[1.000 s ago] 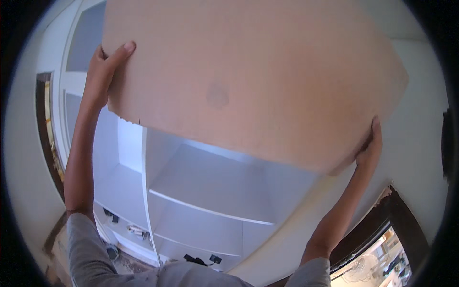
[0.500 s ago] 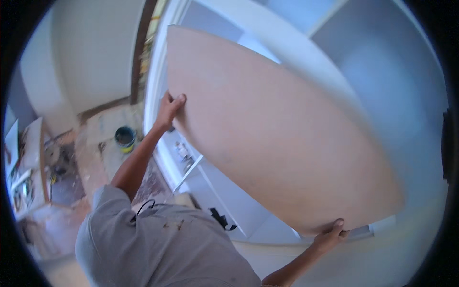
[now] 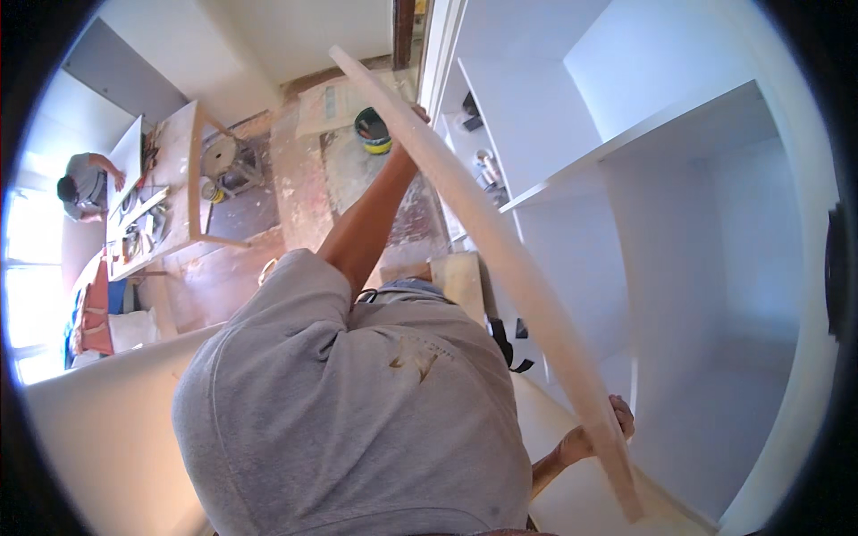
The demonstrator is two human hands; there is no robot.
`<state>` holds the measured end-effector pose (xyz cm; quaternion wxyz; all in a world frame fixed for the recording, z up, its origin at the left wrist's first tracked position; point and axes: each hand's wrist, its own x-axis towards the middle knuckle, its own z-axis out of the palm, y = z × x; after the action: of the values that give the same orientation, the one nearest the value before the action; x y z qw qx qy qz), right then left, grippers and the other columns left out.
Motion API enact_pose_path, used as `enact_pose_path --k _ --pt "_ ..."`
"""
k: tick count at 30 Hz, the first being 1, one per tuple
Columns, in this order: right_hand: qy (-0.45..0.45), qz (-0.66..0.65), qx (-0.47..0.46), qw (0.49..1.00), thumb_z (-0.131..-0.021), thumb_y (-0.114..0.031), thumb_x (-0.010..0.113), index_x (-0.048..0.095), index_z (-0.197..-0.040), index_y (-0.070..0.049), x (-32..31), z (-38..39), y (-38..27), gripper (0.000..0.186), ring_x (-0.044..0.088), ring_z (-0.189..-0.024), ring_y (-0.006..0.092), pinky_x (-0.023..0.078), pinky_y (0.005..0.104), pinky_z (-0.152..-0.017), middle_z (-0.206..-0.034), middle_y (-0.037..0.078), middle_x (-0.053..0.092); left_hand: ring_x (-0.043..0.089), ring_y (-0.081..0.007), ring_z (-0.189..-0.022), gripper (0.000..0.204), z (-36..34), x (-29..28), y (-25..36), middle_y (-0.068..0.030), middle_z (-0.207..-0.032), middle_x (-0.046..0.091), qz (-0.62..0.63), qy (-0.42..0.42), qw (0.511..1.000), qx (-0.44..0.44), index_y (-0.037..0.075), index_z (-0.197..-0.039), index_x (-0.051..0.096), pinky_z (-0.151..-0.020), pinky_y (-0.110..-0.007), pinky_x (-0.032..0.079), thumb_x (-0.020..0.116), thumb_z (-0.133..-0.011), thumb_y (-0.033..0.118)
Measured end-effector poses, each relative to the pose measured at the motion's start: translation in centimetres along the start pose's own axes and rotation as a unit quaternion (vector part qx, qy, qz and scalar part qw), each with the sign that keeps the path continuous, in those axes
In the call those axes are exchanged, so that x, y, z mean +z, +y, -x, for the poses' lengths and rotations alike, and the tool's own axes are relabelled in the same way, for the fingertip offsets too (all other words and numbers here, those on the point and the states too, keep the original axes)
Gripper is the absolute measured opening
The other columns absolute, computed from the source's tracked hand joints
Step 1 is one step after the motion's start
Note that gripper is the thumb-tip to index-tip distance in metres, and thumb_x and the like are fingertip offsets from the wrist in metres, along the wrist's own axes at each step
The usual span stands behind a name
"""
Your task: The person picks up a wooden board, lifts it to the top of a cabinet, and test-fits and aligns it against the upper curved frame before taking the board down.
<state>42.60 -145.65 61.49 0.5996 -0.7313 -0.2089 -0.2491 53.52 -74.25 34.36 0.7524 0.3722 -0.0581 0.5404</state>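
A long, pale pinkish-beige panel [image 3: 527, 290] slants across the middle of the head view, turned nearly edge-on to me. Near its far end my left hand [image 3: 420, 113] grips the long edge; the panel hides most of that hand and only some fingers show. Close to the lower end my right hand [image 3: 576, 445] is closed around the panel, its fingers curling over to the right side. Just right of the panel stands a white cabinet [image 3: 559, 183] with shelves and compartments. The panel's lower end lies in front of part of it.
A dark bucket with a yellow base [image 3: 373, 130] stands on the stained floor. Leftward is a wooden workbench [image 3: 194, 170] with tools, where another person [image 3: 87, 183] works at a board. A round stool-like object [image 3: 228, 161] sits beside it. Small items [image 3: 487, 165] lie within the cabinet.
The panel has turned from showing its broad face to nearly edge-on. My view has shifted, bringing the cabinet's compartments, the workbench and the other person into sight. Both hands still hold the panel.
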Motion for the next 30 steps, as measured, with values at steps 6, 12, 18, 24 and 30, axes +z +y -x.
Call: enact_pose_path --k 6,12,18,24,30 --pt "-0.022 0.135 -0.079 0.987 -0.091 -0.012 0.071 0.055 -0.113 -0.008 -8.1 3.9 6.9 0.028 0.063 -0.109 0.0289 0.042 0.0519 -0.112 -0.114 0.013 0.065 0.061 -0.0273 -0.070 0.049 7.8 9.1 -2.0 -0.0124 -0.073 0.060 0.028 0.154 0.959 -0.235 0.009 -0.077 0.058 -0.065 -0.039 0.051 0.052 -0.098 0.053" --pt "-0.013 0.102 -0.087 0.991 -0.090 -0.010 0.071 0.056 -0.112 -0.008 -6.4 4.8 8.6 0.026 0.063 -0.111 0.0297 0.043 0.0517 -0.112 -0.116 0.014 0.065 0.060 -0.0263 -0.074 0.043 6.6 6.2 -0.1 -0.0117 -0.078 0.060 0.004 0.136 0.964 -0.230 0.008 -0.083 0.058 -0.068 -0.038 0.052 0.054 -0.098 0.049" --pt "-0.017 0.075 -0.138 0.987 -0.090 -0.008 0.071 0.058 -0.111 -0.008 -2.1 3.8 11.6 0.025 0.063 -0.114 0.0306 0.043 0.0516 -0.112 -0.117 0.015 0.066 0.060 -0.0253 -0.078 0.038 3.7 1.3 0.3 -0.0110 -0.083 0.059 -0.013 0.091 0.971 -0.222 0.008 -0.089 0.058 -0.071 -0.038 0.052 0.056 -0.098 0.045" --pt "-0.064 0.022 -0.093 0.993 -0.091 -0.006 0.070 0.058 -0.113 -0.007 -0.3 4.5 14.7 0.026 0.062 -0.116 0.0288 0.046 0.0494 -0.109 -0.120 0.014 0.066 0.059 -0.0244 -0.082 0.033 4.9 -1.7 2.1 -0.0102 -0.088 0.059 -0.039 0.094 0.971 -0.217 0.008 -0.095 0.058 -0.073 -0.037 0.053 0.058 -0.098 0.041" --pt "0.003 -0.056 0.184 0.981 -0.100 -0.014 0.064 0.064 -0.115 -0.005 5.1 7.6 11.2 0.017 0.060 -0.113 0.0279 0.049 0.0436 -0.101 -0.123 0.014 0.060 0.059 -0.0234 -0.086 0.030 5.9 -8.1 4.4 -0.0095 -0.093 0.059 -0.086 0.001 0.988 -0.130 0.007 -0.101 0.058 -0.076 -0.036 0.053 0.060 -0.099 0.036"
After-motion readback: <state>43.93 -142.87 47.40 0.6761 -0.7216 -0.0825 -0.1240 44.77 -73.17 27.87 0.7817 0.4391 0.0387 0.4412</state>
